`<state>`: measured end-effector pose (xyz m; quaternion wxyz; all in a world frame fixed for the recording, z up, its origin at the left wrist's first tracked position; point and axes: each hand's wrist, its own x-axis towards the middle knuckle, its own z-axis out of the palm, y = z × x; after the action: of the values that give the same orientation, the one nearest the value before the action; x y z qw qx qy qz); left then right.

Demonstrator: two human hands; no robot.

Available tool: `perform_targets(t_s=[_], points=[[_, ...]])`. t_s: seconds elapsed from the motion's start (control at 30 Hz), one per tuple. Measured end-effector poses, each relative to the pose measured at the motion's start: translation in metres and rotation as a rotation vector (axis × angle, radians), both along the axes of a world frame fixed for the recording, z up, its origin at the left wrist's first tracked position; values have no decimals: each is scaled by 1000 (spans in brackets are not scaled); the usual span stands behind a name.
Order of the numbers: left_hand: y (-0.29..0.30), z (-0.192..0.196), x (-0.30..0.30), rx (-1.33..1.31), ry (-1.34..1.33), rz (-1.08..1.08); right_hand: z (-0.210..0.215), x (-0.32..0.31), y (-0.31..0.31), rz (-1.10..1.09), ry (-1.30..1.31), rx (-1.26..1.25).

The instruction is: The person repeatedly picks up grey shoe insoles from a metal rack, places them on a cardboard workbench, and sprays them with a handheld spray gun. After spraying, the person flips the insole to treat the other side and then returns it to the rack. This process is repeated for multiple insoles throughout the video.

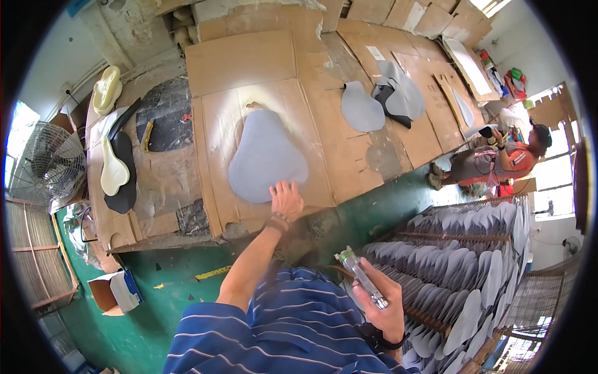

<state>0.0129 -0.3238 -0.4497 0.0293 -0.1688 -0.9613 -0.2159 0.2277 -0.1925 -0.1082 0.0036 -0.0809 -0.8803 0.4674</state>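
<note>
A grey saddle-shaped sheet lies flat on cardboard, wide end toward me. My left hand reaches to its near right edge, fingers apart and resting on it. The thumb is hard to make out. In my right hand, held off the table by my side, is a metal spray gun with a green band near its top. My fingers wrap round it, and its lower part is partly hidden by the hand. A pale, whitish coating on the cardboard surrounds the sheet's narrow end.
More grey sheets lie to the right on the table. Cream and black saddle parts sit at the left, near a fan. A rack of grey pieces stands at my right. Another person works at the table's far right end.
</note>
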Motion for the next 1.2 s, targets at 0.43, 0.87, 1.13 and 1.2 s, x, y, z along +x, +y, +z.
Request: perform_targets(t_s=[0.43, 0.87, 1.13, 1.2], points=[[-14, 17, -11, 321, 32, 179, -9, 4, 6, 7, -19, -10], [-74, -18, -147, 72, 104, 588, -18, -7, -9, -66, -107, -10], [-79, -38, -183, 127, -42, 627, -26, -7, -13, -127, -142, 12], [-80, -44, -181, 139, -4, 588, -26, -8, -14, -132, -139, 14]])
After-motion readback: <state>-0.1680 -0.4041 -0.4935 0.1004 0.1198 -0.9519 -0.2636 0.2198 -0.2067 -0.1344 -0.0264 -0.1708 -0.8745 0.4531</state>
